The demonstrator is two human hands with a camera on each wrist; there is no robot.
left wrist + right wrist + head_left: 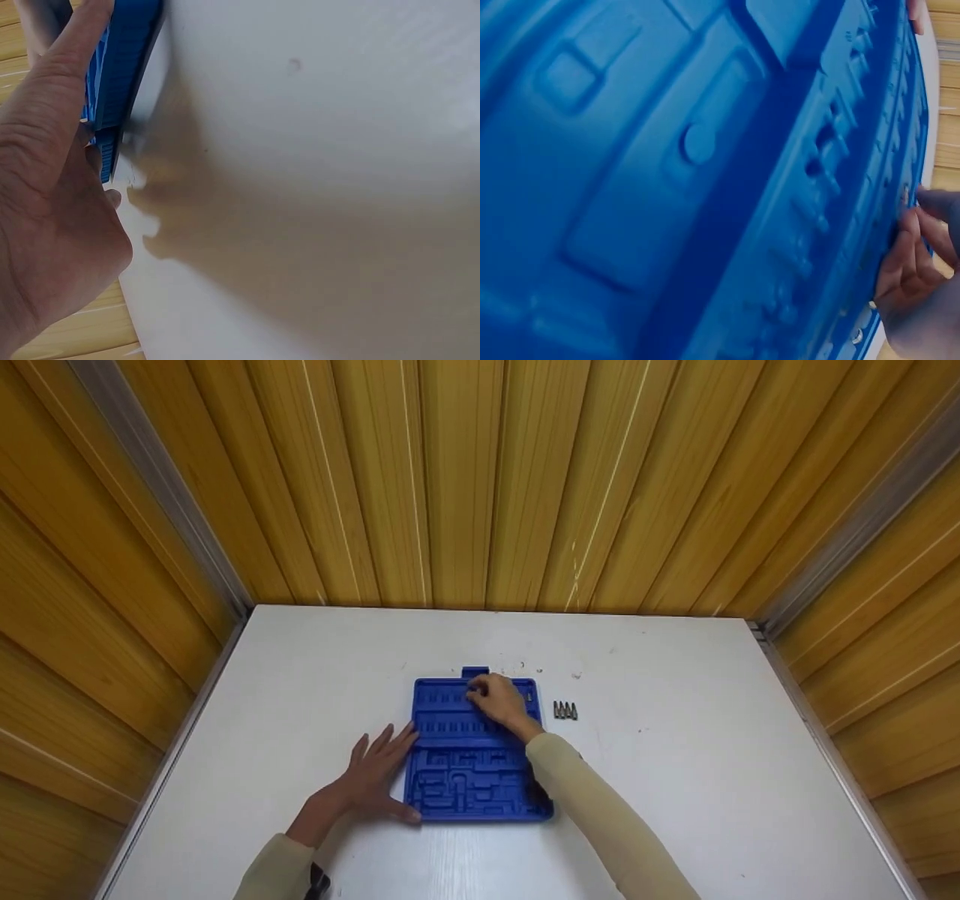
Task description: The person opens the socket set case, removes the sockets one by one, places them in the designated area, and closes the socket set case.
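Observation:
An opened blue plastic tool case [480, 816], with moulded slots in both halves, lies flat on the white table. My left hand [373, 775] spreads its fingers along the case's left side, thumb at the front corner and fingertips near the hinge. Over the far half, my right hand [501, 701] has thumb and forefinger brought together at the upper row of slots. A small metal bit [906, 196] shows at those fingertips in the right wrist view, mostly hidden. Another bit [529, 697] sits in the far half's right end.
Several dark metal bits [565, 711] stand in a short row on the white table [675, 750], right of the case. A blue latch tab [475, 671] juts from the case's far edge. Yellow wood-patterned walls [465, 487] enclose the table at the back and sides.

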